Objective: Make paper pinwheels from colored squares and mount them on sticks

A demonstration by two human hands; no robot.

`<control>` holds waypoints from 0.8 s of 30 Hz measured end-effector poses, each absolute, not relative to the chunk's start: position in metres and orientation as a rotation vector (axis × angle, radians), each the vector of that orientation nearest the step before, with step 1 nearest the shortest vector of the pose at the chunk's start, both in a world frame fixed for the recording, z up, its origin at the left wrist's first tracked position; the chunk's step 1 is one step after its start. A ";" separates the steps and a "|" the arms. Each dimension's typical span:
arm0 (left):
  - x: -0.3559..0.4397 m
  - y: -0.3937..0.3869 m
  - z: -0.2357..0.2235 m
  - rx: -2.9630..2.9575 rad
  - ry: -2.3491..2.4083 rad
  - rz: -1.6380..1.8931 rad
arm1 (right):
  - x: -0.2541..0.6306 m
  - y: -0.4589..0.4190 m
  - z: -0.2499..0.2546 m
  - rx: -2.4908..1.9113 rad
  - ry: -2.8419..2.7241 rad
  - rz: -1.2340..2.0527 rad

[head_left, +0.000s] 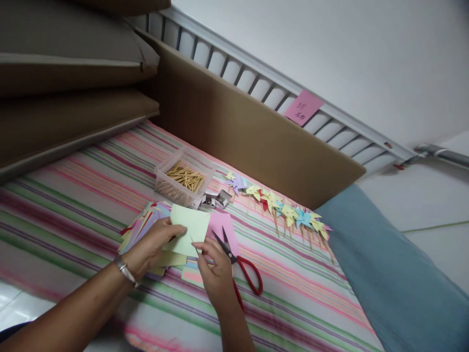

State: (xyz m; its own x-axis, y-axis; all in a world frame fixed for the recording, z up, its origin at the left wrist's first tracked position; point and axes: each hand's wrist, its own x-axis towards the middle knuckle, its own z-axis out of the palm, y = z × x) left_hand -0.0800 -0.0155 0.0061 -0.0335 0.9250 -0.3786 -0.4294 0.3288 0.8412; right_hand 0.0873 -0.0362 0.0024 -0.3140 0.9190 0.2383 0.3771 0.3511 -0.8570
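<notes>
My left hand (157, 242) is closed on a pale green paper square (192, 225), its thumb on top near the middle. My right hand (216, 269) pinches a thin needle-like thing (191, 239) over the lower part of the square; its exact kind is too small to tell. Beside the right hand lie red-handled scissors (230, 254) with parted blades, on a pink paper sheet (229, 233). A stack of coloured paper sheets (137, 232) sits under and left of the left hand.
A clear plastic box (159, 183) of short wooden sticks (185, 176) stands behind the papers, next to small boxes (222, 199) of tiny parts. Several paper pinwheels (287, 212) on sticks lie in a row along the brown board (256, 142). Striped cloth (293, 288) covers the surface.
</notes>
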 end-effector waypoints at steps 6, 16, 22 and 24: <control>-0.074 -0.017 0.008 0.570 1.189 1.164 | 0.088 -0.035 0.005 -1.127 -1.823 1.020; -0.063 -0.020 0.005 0.673 1.088 1.092 | 0.083 -0.030 0.005 -1.365 -1.586 1.097; -0.060 -0.019 0.004 0.715 1.098 1.070 | 0.082 -0.031 0.010 -1.417 -1.572 1.085; -0.059 -0.020 0.005 0.715 1.087 1.075 | 0.081 -0.031 0.010 -1.446 -1.570 1.064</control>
State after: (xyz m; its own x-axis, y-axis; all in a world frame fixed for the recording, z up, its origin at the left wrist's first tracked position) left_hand -0.0591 -0.0198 0.0045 0.0843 0.9373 -0.3381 -0.3278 0.3465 0.8789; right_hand 0.0811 -0.0305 0.0103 -0.0924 0.9956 -0.0154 0.3835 0.0213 -0.9233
